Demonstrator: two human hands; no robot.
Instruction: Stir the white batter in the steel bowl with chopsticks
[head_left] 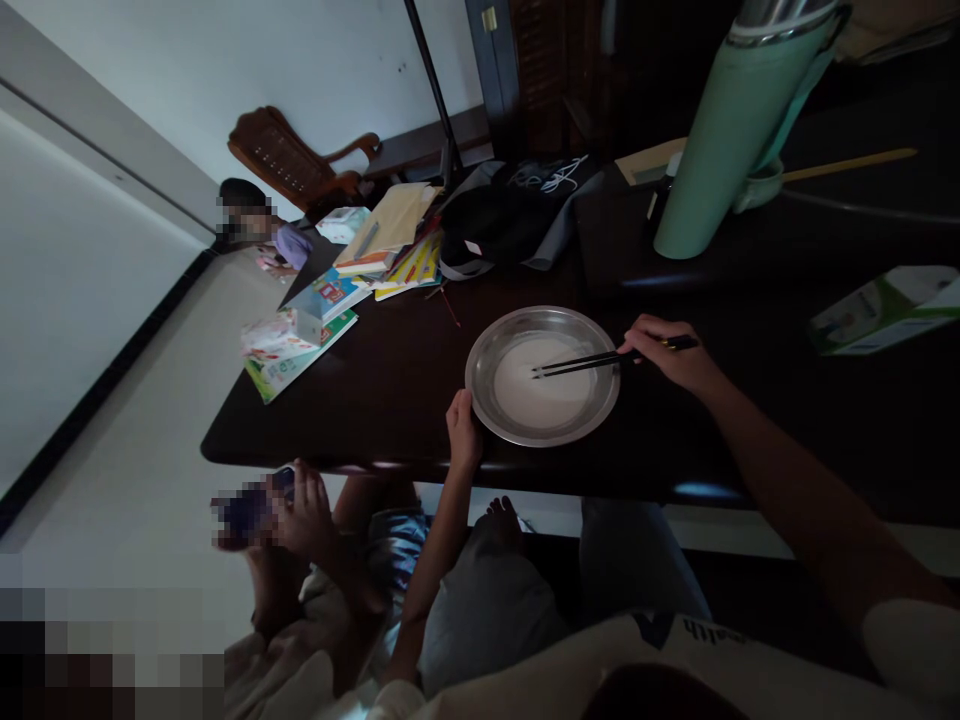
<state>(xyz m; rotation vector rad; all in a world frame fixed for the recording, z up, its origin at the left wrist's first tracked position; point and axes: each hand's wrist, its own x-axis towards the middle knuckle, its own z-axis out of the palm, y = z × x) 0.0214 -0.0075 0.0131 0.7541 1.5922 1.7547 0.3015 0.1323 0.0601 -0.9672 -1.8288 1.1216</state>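
Observation:
A round metal bowl (480, 400) stands on the dark table, with a whitish liquid or batter (536, 400) covering its bottom. My left hand (463, 430) grips the bowl's rim on the near left side, its fingers partly hidden by the edge. In my right hand (664, 350) is a pair of dark chopsticks (592, 362), held over the bowl's right rim. The lighter tips of the chopsticks lie close together at the whitish contents; whether they dip below the surface I cannot tell.
Behind the bowl are a black bag (502, 225) and stacked books (397, 240). A tall green flask (739, 140) stands back right, near a green-white carton (885, 310). Tissue packs (281, 335) lie left. One person sits close on my left holding a phone; another is beyond the table.

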